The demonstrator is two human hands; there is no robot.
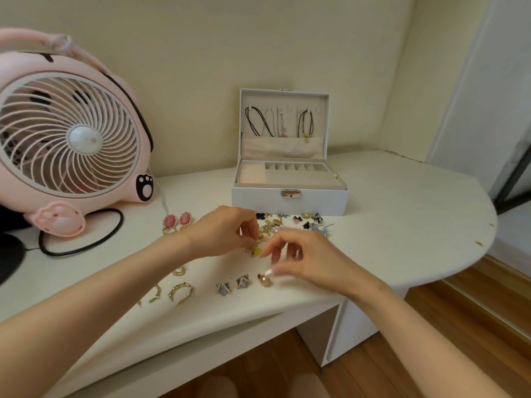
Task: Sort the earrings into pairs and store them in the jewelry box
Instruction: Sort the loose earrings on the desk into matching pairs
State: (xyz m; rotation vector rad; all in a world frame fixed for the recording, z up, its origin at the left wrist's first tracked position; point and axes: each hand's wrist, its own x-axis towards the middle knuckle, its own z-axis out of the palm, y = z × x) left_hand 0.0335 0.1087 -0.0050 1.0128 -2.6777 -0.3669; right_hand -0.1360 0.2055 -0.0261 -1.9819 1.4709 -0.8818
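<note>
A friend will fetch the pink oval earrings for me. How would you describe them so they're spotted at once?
Find the big pink fan at the left of the white desk. Just right of its paw-shaped foot, left of the open jewelry box, two earrings lie side by side. Only they are large pink ovals; the others are gold, dark or star-shaped.

Both forearms reach in from the bottom corners to mid-frame. The left hand [227, 232], knuckles up, pinches a gold earring [259, 239]. The right hand [307, 261], blurred, curls its fingers [271, 272] downward.
</note>
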